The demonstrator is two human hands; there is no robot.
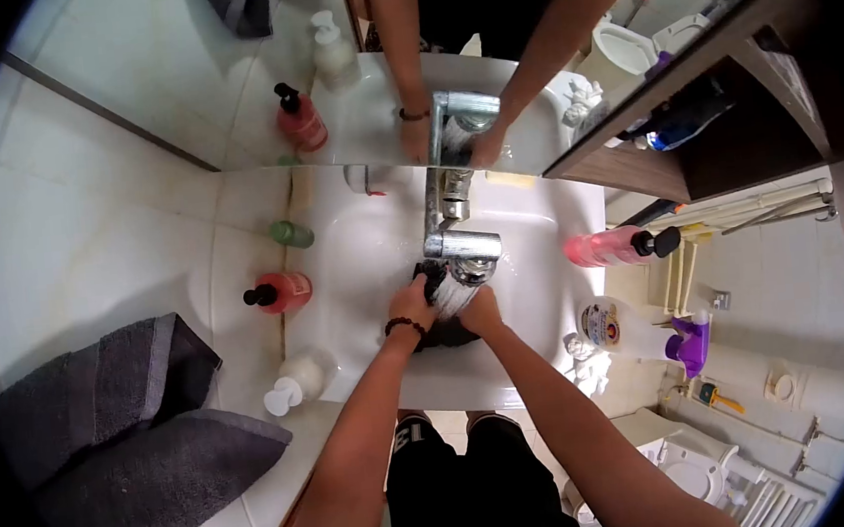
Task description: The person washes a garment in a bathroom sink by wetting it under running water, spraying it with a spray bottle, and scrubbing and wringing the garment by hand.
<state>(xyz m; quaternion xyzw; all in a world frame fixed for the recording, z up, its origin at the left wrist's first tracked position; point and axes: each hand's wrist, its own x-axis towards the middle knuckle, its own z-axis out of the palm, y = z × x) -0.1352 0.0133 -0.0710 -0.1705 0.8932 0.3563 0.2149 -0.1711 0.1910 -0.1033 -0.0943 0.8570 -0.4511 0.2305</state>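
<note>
Water runs from the chrome faucet (469, 246) in the white sink (341, 260) onto a dark, wet cloth (448, 332). My left hand (411, 303), with a dark bead bracelet at the wrist, grips the cloth just left of the stream, and a bunched part of it rises above the fingers. My right hand (480, 311) is closed at the right side of the stream, against the cloth; its fingertips are partly hidden by the water and the faucet head.
Left of the sink are a red pump bottle (289, 291), a green bottle (292, 235), a white pump bottle (302, 379) and grey towels (156, 437). On the right stand a pink pump bottle (606, 246) and a purple-topped spray bottle (628, 328). A mirror (227, 100) is behind.
</note>
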